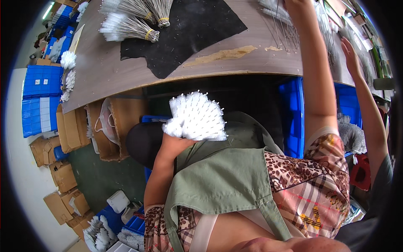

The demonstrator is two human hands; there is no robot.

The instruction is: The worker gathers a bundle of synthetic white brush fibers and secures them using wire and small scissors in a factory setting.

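Note:
My left hand (178,143) is closed round a thick bunch of white-bristled wire brushes (196,117), held over my lap below the table edge. The bristle heads fan upward, and their wire stems are hidden behind the hand and apron. My right arm stretches out across the table to the far right. There my right hand (297,5) is cut off by the top of the view, so its fingers do not show. Close beside it lie loose brushes (279,14) with white heads and thin wire stems.
Banded brush bundles (130,29) lie on a black mat (189,38) on the table (100,67). A co-worker's hand (350,54) is over the table at right. Blue crates (294,117) stand below; cardboard boxes (71,126) line the left.

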